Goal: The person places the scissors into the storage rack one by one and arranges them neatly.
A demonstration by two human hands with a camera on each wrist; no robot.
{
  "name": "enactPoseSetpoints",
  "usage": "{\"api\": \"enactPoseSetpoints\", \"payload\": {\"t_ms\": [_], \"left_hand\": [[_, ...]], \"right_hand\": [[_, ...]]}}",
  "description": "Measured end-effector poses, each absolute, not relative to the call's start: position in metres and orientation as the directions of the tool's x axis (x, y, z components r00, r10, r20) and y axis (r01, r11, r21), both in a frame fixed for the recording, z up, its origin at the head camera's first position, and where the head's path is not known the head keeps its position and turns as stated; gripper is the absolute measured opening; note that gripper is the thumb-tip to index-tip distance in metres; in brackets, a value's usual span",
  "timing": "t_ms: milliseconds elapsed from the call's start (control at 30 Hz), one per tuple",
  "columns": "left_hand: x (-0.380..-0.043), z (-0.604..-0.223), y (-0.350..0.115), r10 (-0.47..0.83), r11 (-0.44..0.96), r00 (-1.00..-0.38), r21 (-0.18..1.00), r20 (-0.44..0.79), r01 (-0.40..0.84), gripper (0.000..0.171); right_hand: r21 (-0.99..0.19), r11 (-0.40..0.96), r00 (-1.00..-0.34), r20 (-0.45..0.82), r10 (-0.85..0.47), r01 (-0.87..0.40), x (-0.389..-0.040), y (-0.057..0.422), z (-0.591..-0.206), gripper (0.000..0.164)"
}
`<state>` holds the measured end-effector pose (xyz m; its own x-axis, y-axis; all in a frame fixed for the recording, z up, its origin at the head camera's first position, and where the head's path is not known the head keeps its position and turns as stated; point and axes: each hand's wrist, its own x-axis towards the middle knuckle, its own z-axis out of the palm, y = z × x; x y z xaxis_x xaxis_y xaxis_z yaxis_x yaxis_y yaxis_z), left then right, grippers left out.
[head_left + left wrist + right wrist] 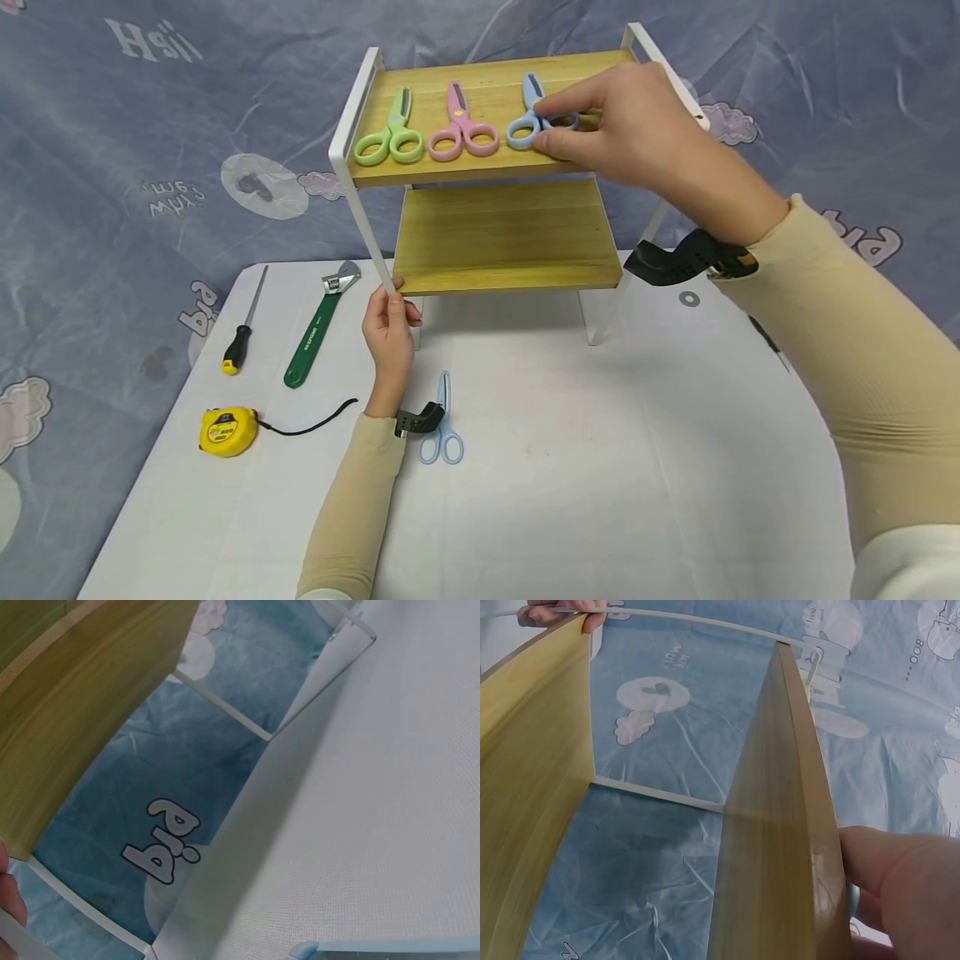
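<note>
Everything is carried by a white-covered table (570, 483), spread below both hands. On it a two-tier rack is stood, its white frame (362, 221) gripped at the near left post by the left hand (392, 333). Thumb and fingers are closed about the post at the corner of the lower board (510, 237); the rack is probably being steadied this way while the right hand (637, 125) is used higher up, over the right part of the upper board (495, 96).

A green-handled wrench (311, 342) is laid just left of the left hand, and a screwdriver (240, 346) farther left; by this placing, it seems, the hand is left unhampered.

The right hand is narrowed to a pinch: the blue scissors (529, 117) are held at the handle between thumb and forefinger, flat on the upper board, right at the fingertips. Left of that hand, the pink scissors (460, 125) and then the green scissors (392, 133) are ranged in the same row, handles turned toward the person, perhaps so that each can be easily grasped. Another light-blue pair (447, 430) is placed on the table, nearer the person than the left hand and partly covered by the wrist strap (420, 419).

A yellow tape measure (227, 432) is set well to the left of the left hand, nearer the person. Smallest, a washer (689, 298) is seen on the table, lower than the right hand.
</note>
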<state>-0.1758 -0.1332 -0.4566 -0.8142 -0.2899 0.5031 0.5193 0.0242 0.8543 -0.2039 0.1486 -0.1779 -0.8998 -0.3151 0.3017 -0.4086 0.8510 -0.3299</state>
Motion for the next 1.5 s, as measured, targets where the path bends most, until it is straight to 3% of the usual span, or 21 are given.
{"api": "enactPoseSetpoints", "payload": {"t_ms": [333, 733, 1500], "left_hand": [[-0.175, -0.456, -0.134, -0.293, 0.036, -0.813, 0.855, 0.503, 0.517, 0.036], [-0.175, -0.455, -0.134, -0.297, 0.02, -0.82, 0.862, 0.489, 0.507, 0.029], [-0.177, -0.458, -0.135, -0.287, 0.033, -0.808, 0.848, 0.515, 0.528, 0.04]], "right_hand": [[-0.334, 0.846, -0.898, 0.297, -0.324, -0.415, -0.203, 0.144, -0.179, 0.036], [-0.357, 0.807, -0.863, 0.378, -0.336, -0.47, -0.202, 0.145, -0.185, 0.032], [-0.338, 0.789, -0.823, 0.453, -0.342, -0.513, -0.199, 0.142, -0.192, 0.036]]}}
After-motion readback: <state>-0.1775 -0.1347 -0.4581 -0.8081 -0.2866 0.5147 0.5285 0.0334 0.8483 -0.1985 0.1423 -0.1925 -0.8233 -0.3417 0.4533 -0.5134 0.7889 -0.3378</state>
